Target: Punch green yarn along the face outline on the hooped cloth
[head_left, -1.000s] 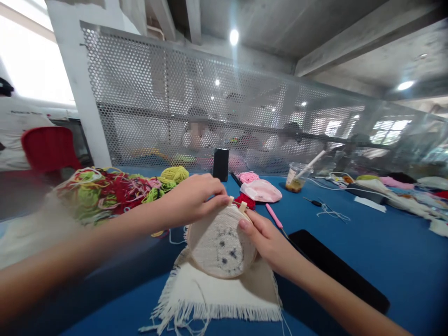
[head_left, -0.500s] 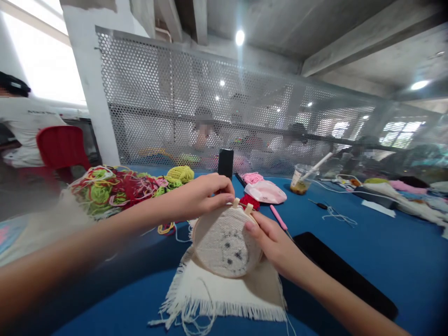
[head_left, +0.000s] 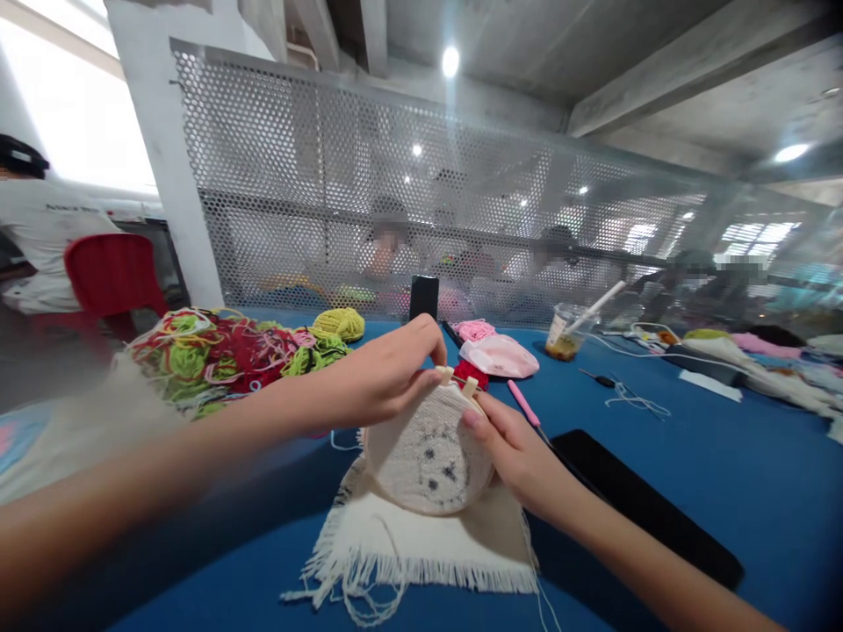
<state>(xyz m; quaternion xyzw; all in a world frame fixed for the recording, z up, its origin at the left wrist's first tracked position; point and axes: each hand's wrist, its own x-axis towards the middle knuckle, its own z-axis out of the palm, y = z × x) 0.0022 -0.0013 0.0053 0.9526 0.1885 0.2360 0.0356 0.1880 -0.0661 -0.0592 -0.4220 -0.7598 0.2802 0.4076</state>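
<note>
Embroidery hoop point(head_left: 428, 456) tilted between two hands — left hand point(head_left: 421, 377) pinching its top clasp, right hand point(head_left: 500, 430) gripped its upper edge

Hidden behind left hand point(head_left: 412, 377): embroidery hoop's point(head_left: 431, 512) upper-left edge, exact fingertip contact. Covered by right hand point(head_left: 517, 448): part of right rim. Blurred through perforated panel point(head_left: 263, 158): people point(head_left: 388, 241). Cut off at left edge: seated person point(head_left: 39, 228). Too small to read: shirt lettering point(head_left: 64, 208).
</note>
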